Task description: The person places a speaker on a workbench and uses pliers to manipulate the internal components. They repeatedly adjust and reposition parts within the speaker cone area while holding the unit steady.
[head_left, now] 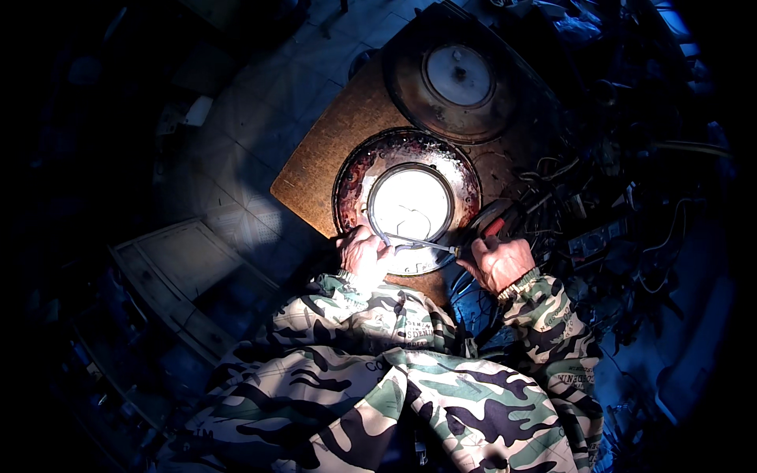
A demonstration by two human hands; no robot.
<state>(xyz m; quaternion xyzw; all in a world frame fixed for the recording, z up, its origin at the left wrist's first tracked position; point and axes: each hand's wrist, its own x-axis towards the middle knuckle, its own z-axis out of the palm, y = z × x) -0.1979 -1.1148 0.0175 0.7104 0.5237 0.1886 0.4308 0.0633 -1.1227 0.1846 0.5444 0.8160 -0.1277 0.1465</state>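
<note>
Dark room, with a pale tiled floor (244,177) and a brown table (315,165). Two round plates sit on it, a far plate (460,75) and a near plate (410,193) with a bright white middle. The right hand (501,264) has fingers curled round a thin rod (426,243) over the near plate. The left hand's (365,254) fingers bend at its other end; I can't tell if they pinch it

Left of the near disc (410,193), the tabletop (311,177) offered room to pass. The far disc (458,76) stood in the way behind, tangled wires (553,171) crowded the right, and a thin metal shaft (435,245) crossed the near side.
</note>
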